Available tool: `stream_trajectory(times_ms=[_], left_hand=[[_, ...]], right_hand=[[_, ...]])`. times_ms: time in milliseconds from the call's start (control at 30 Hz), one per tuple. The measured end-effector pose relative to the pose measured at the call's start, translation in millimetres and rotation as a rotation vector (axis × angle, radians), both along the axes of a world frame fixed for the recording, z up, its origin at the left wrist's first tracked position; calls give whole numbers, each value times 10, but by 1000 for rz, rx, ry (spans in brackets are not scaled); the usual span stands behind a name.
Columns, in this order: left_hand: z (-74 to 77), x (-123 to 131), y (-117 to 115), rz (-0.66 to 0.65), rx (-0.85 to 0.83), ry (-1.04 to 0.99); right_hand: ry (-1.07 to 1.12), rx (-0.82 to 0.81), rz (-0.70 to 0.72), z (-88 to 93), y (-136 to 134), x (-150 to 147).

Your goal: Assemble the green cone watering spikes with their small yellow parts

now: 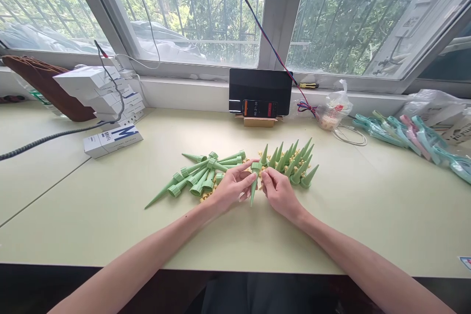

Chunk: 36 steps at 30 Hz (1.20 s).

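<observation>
My left hand (232, 185) is closed around a green plastic watering spike (254, 181), its wide ribbed cap up and its tip pointing down. Close beside the cap, my right hand (279, 189) is pinched shut; a small yellowish bit shows near its fingertips, too small to name. To the left lies a loose heap of green spikes (198, 176), with small yellow pieces (204, 197) partly under them. On the right, several green spikes (294, 162) stand upright in rows on their caps, with more yellow pieces among them.
A phone (259, 109) showing a timer leans on a dark tablet (235, 89) at the back. White boxes (112, 141) and a dark cable (55, 136) are at the left. A plastic bag (333, 113) and teal and pink straps (408, 135) lie at the right.
</observation>
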<state>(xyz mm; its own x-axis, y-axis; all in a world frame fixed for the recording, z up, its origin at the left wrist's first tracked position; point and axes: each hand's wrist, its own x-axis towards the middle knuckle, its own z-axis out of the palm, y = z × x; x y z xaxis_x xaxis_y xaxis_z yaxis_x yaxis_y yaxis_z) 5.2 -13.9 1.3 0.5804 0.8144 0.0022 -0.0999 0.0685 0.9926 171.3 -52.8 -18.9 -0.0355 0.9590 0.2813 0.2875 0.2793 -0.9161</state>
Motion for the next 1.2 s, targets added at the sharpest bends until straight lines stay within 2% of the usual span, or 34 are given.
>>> stream_trajectory(times_ms=[167, 433, 600, 900, 1200], left_hand=[[-7, -6, 24, -36, -9, 18], [37, 11, 0, -93, -159, 1], [12, 14, 16, -117, -155, -28], [8, 2, 14, -142, -90, -6], [-36, -13, 29, -103, -109, 19]], right_hand=[[4, 8, -20, 25, -10, -20], [104, 12, 17, 80, -33, -45], [130, 14, 23, 51, -31, -36], [267, -86, 56, 28, -38, -44], [471, -262, 104, 164, -86, -84]])
